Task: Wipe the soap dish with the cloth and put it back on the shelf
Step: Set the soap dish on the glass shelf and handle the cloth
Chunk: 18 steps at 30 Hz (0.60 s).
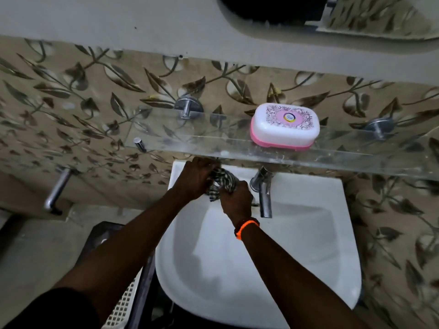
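Observation:
The soap dish, white lid with a pink base and a floral print, sits closed on the glass shelf to the right of centre. Below the shelf, over the back of the white sink, both hands grip a checked cloth that is twisted between them. My left hand holds its upper end near the wall. My right hand holds its lower end, just left of the tap. Neither hand touches the soap dish.
A chrome tap juts out over the sink right beside my right hand. Chrome shelf brackets fix the shelf to the leaf-patterned wall. A chrome rail sticks out at the left. A white lattice basket stands below left.

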Tool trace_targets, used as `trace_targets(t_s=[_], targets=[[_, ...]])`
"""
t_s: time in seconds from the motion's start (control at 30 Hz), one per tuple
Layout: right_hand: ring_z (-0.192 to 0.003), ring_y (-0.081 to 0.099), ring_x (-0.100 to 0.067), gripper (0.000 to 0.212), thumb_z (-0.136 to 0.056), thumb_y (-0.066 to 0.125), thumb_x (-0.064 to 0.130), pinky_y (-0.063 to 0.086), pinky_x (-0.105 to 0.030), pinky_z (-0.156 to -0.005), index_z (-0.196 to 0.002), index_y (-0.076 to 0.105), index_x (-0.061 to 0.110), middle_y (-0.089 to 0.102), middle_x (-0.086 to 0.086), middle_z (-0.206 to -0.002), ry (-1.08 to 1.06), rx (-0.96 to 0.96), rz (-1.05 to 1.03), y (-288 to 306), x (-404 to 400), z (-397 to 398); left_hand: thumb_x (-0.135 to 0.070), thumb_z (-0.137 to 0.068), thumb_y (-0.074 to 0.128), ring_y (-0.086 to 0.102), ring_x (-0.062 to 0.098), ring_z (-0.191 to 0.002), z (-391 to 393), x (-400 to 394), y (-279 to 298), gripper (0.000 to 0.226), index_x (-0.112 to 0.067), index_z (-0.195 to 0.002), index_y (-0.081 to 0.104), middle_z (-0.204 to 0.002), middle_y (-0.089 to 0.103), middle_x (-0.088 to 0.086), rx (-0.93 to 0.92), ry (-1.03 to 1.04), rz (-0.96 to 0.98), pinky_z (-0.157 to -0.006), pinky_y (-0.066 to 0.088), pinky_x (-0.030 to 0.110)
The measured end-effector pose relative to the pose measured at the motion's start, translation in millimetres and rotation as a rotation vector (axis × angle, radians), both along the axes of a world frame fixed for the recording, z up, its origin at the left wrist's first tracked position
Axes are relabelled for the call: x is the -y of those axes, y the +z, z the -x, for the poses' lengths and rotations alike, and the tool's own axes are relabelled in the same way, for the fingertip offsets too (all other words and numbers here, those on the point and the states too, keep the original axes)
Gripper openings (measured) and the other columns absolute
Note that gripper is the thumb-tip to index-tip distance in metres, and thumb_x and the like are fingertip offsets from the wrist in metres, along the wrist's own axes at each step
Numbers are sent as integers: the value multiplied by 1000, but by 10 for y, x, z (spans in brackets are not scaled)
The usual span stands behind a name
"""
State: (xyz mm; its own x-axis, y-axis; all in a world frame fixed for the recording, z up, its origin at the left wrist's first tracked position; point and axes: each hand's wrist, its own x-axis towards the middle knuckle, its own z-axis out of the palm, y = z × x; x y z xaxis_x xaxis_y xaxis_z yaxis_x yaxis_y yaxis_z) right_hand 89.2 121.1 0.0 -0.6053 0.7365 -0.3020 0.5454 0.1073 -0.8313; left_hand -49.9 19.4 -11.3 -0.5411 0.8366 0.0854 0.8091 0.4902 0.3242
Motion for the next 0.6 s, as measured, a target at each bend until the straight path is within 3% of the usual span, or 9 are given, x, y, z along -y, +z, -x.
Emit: trace_targets(t_s=[0.07, 0.1, 0.2, 0.23, 0.33, 0.4, 0.43, 0.53, 0.6], targets=[[-93, 68, -30, 36, -81, 74, 20, 54, -26, -68, -109, 61, 1, 72, -15, -102, 2, 57, -30, 52, -9, 24, -30, -86, 64, 62, 39, -117, 48, -23, -61, 53, -18, -137, 60, -132, 68, 12, -40, -19, 29, -89, 52, 50], [-86, 67, -28, 29, -83, 73, 14, 45, -14, -55, -105, 62, -2, 71, -14, -97, 7, 76, -27, 90, -31, 23, -33, -88, 62, 65, 39, -112, 75, -40, -85, 48, -17, -133, 63, -126, 70, 13, -62, -25, 26, -87, 52, 49], [-52, 59, -16, 12, -85, 69, 9, 32, -8, -34, -87, 62, -1, 65, -7, -69, -16, 44, 20, 189, -67, -50, -30, -87, 62, 68, 37, -96, 114, -48, -102, 24, -19, -106, 71, -105, 74, 10, -73, -57, -28, -78, 52, 45], [-45, 56, -16, 10, -83, 69, 9, 37, -14, -33, -81, 61, 3, 64, -9, -64, -25, 35, 73, 210, -59, -79, -30, -85, 63, 69, 35, -92, 123, -29, -71, 20, -19, -99, 72, -100, 74, 9, -49, -73, -36, -75, 53, 44], [-46, 58, -27, 14, -70, 69, 12, 49, -34, -43, -62, 59, 19, 65, -19, -60, -14, -19, 303, 236, -54, -209, -38, -71, 61, 68, 30, -81, 167, 71, 111, 27, -15, -84, 70, -87, 72, 6, 179, -91, -65, -70, 52, 36], [-56, 64, -30, 10, -64, 72, 17, 58, -50, -52, -69, 65, 22, 68, -17, -65, 48, -39, 380, 230, -109, -293, -45, -72, 62, 64, 24, -78, 180, 165, 311, 32, -15, -82, 68, -81, 68, 3, 381, -49, -59, -68, 47, 31], [-58, 64, -29, 14, -68, 74, 14, 58, -49, -53, -77, 67, 22, 70, -15, -68, 92, -30, 389, 287, -136, -345, -48, -74, 63, 64, 22, -78, 181, 209, 414, 32, -17, -82, 67, -81, 67, 1, 442, -36, -51, -69, 47, 32], [-63, 65, -22, 27, -85, 73, 2, 54, -28, -55, -107, 65, 13, 72, -10, -78, 260, -76, 464, 422, -206, -537, -45, -81, 69, 67, 11, -77, 147, 323, 695, 24, -21, -83, 71, -81, 72, -3, 628, -31, -43, -70, 49, 29], [-83, 75, -22, 33, -86, 80, 14, 60, -30, -70, -116, 66, 13, 78, -9, -95, 386, -89, 481, 495, -228, -677, -35, -89, 75, 65, 9, -71, 98, 372, 868, 21, -17, -79, 74, -77, 74, 4, 743, -62, -26, -67, 48, 26]])
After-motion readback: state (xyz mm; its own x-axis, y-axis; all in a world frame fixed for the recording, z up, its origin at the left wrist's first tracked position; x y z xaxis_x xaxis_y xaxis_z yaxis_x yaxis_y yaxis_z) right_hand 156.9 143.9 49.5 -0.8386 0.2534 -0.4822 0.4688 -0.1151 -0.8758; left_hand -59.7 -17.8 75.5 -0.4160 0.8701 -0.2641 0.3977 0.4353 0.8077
